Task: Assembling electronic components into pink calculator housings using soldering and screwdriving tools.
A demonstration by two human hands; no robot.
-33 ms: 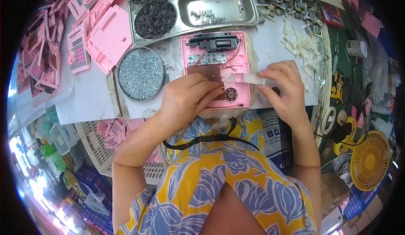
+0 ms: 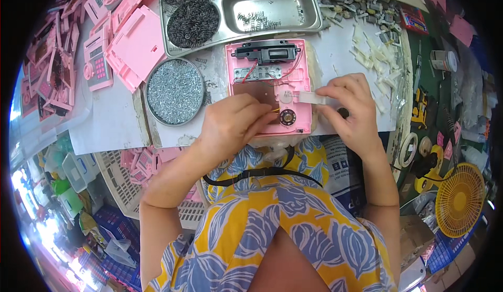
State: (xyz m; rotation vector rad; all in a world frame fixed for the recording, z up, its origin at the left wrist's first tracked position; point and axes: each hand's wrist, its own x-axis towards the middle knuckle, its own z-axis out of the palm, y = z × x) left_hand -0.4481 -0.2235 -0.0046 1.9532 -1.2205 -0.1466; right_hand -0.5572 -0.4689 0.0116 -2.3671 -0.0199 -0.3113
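Observation:
On the table in front of me lies a pink plastic housing with its inside facing up. It holds a black module, a metal plate, a brown board, a white disc and a small round speaker. My right hand pinches the end of a white plastic lever, whose other end sits beside the disc. My left hand rests over the housing's lower left part, its fingertips closed together near a yellow wire; what they hold is hidden.
Left of the housing stands a round tray of small screws. Behind it is a metal tray of dark springs. Loose white levers and small motors lie at the back right. Pink housings pile up at left. A yellow fan stands at right.
My right hand and the white lever have shifted very slightly left, toward the disc. The left hand stays almost in place.

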